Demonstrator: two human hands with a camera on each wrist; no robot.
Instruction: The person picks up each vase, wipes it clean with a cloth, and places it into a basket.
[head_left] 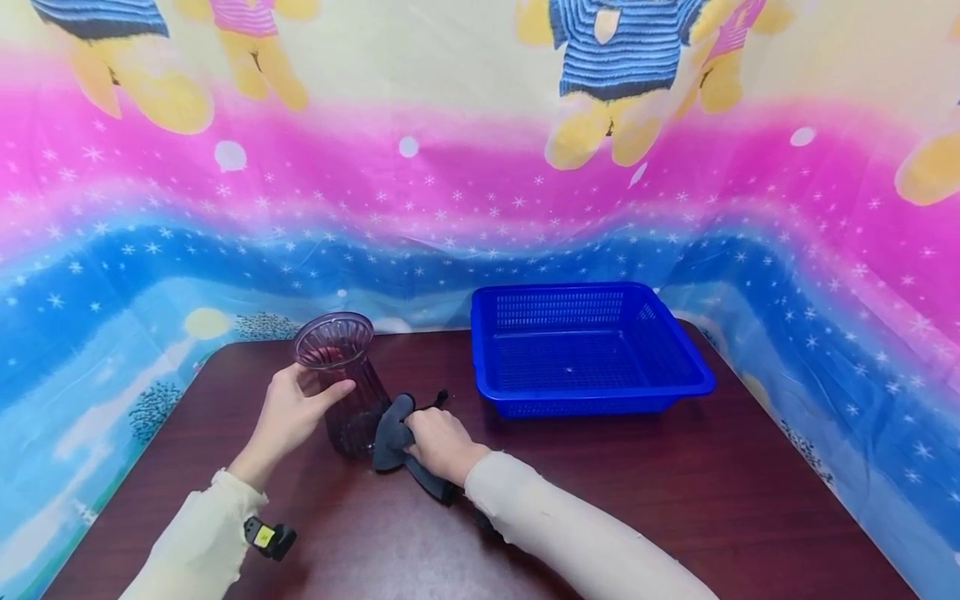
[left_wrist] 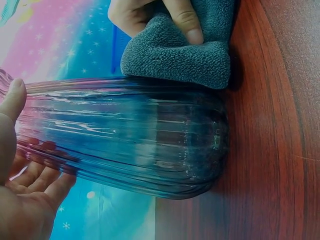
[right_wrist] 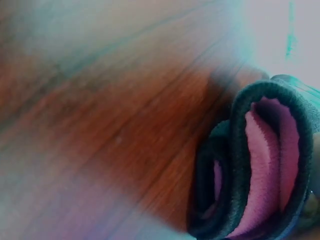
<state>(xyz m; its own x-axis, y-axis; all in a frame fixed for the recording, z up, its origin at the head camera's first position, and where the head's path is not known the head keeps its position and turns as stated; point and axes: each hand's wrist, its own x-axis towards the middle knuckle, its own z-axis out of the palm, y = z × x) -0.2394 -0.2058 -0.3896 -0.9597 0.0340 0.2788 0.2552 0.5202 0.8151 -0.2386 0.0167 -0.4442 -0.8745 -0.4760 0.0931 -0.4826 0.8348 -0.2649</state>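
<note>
A ribbed, see-through purple glass vase [head_left: 358, 412] with a flared rim stands at the left of the table. My left hand [head_left: 287, 414] holds it just below the rim, thumb on one side and fingers on the other. My right hand [head_left: 442, 442] grips a folded dark grey towel [head_left: 392, 437] against the vase's lower right side. In the left wrist view, the fuzzy towel [left_wrist: 175, 62] lies along the glass near the base of the vase [left_wrist: 135, 135]. The right wrist view shows the towel's folds [right_wrist: 262, 165] with a pink inner face; that hand is mostly out of frame there.
To the right at the back sits a blue plastic basket [head_left: 600, 400] with slotted walls. The dark red-brown wooden table [head_left: 675, 483] meets a printed cloth backdrop [head_left: 450, 200] behind and at both sides. A small black device [head_left: 270, 537] is strapped at the left wrist.
</note>
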